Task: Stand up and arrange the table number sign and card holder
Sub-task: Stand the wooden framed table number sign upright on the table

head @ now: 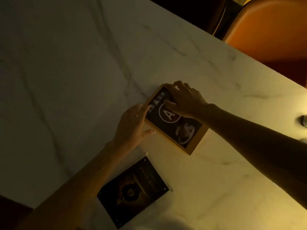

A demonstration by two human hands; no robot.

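Dim amber light falls over the pale marbled counter (pixel 83 63), with an orange chair (pixel 269 30) past its far right edge. The table number sign (pixel 176 123), wood-framed with a circled letter on its dark face, lies flat near the middle. My right hand (pixel 184 98) curls loosely over its far corner, thumb on the face, seemingly to pry that edge up; my left hand (pixel 132 123) rests spread against the left edge, not gripping, probably to stop it sliding. The card holder (pixel 132 191), a dark panel, lies flat nearer me, untouched.
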